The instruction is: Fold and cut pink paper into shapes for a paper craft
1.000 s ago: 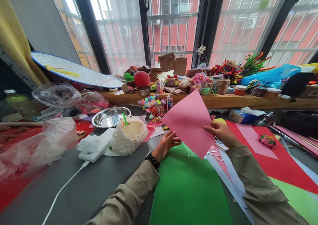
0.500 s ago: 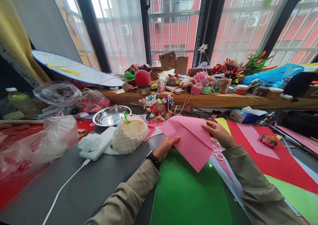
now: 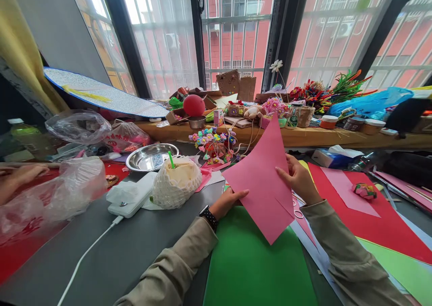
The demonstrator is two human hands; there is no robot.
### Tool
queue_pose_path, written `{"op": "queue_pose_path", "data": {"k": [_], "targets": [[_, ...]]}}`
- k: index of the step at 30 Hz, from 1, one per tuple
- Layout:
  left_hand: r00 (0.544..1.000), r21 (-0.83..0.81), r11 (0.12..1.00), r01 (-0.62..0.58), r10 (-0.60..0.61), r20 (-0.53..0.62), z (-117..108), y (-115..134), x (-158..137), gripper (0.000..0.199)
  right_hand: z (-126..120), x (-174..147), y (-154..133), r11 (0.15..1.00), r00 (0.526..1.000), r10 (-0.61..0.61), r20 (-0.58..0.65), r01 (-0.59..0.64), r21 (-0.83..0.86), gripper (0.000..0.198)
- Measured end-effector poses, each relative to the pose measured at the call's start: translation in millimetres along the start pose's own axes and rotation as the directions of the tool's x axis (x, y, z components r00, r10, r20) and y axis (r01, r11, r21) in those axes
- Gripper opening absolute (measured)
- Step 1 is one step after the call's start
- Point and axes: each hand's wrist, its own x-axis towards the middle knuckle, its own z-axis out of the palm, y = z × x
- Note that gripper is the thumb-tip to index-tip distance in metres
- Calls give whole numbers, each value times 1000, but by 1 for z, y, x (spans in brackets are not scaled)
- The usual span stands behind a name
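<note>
"Head camera: what have the hands got?"

"Both the left hand (image 3: 227, 202) and the right hand (image 3: 300, 177) pinch one piece of pink paper (image 3: 259, 180), thumbs on its near face, each at its own side edge"

"And where exactly is it?"

"Raised and tilted above the green sheet (image 3: 259, 270) on the dark table (image 3: 101, 252). One corner points up toward the wooden ledge (image 3: 168, 132) along the table's far edge; the opposite corner hangs over the green. Whether it touches, I can't tell"

"Anything by the right hand?"

"Scissors (image 3: 295, 207), handles showing between the paper and the right sleeve (image 3: 344, 243). Well over, toward the table's right edge, a red sheet (image 3: 371, 225) with a pink strip (image 3: 347, 193) on it"

"Left of the paper?"

"A foam-netted container (image 3: 177, 184) with a green straw (image 3: 171, 159), then a white device (image 3: 133, 202) on a cable (image 3: 81, 261). Behind them, nearer the far edge, a metal dish (image 3: 143, 159)"

"Whose hand is on the far left?"

"Another person's hand (image 3: 30, 173), near a clear plastic bag (image 3: 83, 180); whether it holds anything, I can't tell"
</note>
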Motion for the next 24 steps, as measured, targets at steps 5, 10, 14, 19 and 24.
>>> {"op": "queue_pose_path", "data": {"k": [5, 10, 14, 19, 24], "targets": [[1000, -21, 1000, -5, 6, 18, -2, -2, 1, 43, 2, -4, -9, 991, 996, -87, -14, 85, -103, 49], [999, -10, 1000, -21, 21, 34, -3, -3, 2, 45, 4, -8, -19, 982, 987, -158, 13, 158, -104, 43], [999, 3, 1000, -20, 19, 44, -1, -1, 0, 43, 5, -10, -21, 939, 977, -213, 14, 208, -274, 42], [997, -4, 1000, -30, 31, 75, -1, 0, -1, 41, 7, -12, -23, 855, 963, -268, 33, 254, -452, 40], [998, -2, 1000, -15, 15, 60, -3, -2, 1, 39, 9, -13, -25, 805, 945, -322, 60, 306, -508, 39]]}}
